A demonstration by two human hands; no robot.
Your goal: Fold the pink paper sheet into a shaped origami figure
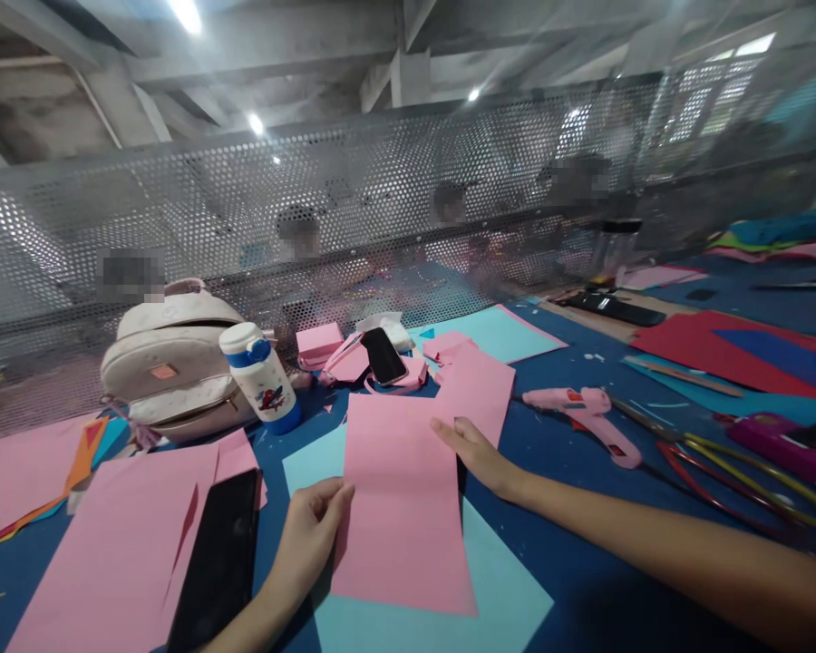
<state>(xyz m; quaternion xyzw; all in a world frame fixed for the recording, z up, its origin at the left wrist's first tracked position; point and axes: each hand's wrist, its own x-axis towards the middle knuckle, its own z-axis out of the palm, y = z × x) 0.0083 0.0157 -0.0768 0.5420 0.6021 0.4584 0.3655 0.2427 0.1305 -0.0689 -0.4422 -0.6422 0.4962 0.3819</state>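
A pink sheet of paper (401,508) is held up between both hands, over a light blue sheet (503,571) on the table. My left hand (313,521) pinches its left edge, thumb in front and fingers curled behind. On the upper right edge, my right hand (476,453) grips it with the thumb on the front; its other fingers are partly hidden behind the paper. Another pink piece (482,390) lies just behind the held sheet. To the right of my right hand rest a pink glue gun (585,413) and scissors (727,472) with red and yellow handles.
At left lie pink sheets (109,526) and a black phone (221,553). A white backpack (170,363) and a bottle (262,381) stand behind them. Another phone (384,355) rests on pink pieces. A perforated metal screen (381,199) borders the blue table, with people beyond. Red paper (694,340) lies right.
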